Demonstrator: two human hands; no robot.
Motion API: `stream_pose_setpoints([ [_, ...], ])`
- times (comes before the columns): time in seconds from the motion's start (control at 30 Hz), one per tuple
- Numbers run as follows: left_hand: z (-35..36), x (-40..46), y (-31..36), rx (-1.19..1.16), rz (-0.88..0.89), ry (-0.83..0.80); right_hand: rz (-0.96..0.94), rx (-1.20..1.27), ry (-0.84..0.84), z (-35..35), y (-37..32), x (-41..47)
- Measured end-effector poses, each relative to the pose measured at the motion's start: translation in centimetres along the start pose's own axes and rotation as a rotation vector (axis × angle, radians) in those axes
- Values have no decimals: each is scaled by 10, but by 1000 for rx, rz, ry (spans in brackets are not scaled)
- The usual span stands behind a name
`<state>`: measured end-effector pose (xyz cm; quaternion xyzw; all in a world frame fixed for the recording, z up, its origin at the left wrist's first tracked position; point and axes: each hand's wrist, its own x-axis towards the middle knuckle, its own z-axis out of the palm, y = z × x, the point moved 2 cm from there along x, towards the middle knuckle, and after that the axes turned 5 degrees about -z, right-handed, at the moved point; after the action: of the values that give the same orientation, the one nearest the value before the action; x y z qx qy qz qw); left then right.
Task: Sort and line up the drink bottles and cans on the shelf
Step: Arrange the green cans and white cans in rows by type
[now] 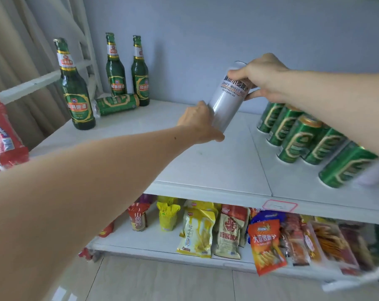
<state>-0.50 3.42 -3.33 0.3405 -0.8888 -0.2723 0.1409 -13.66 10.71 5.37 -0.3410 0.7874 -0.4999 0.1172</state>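
Note:
A tall white can (226, 101) labelled craft wheat beer is held tilted above the white shelf (206, 166). My left hand (200, 124) grips its lower end and my right hand (263, 78) grips its top. Three green beer bottles stand at the back left: one near the front (75, 92), two by the wall (116, 68) (140, 72). A green can (117, 104) lies on its side between them. Several green cans (301, 135) stand in a row on the right of the shelf.
Below, a lower shelf (158, 246) holds several snack packets (264, 246). Red packets (4, 135) sit at the far left. A curtain (21, 51) hangs behind the shelf's left end. A pink price tag (279, 205) is on the shelf's front edge.

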Motion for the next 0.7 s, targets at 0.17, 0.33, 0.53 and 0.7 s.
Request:
stream_pose_setpoints([
  [0.17, 35, -34, 79, 35, 110, -75, 74, -123, 37, -95, 14, -46],
  [0.33, 86, -62, 160, 3, 192, -150, 128, -239, 31, -186, 41, -81],
  [0.53, 165, -82, 251, -79, 217, -219, 199, -332, 28, -290, 94, -105],
  [0.7, 235, -94, 319, -143, 214, -237, 217, -380, 17, -365, 146, -113],
])
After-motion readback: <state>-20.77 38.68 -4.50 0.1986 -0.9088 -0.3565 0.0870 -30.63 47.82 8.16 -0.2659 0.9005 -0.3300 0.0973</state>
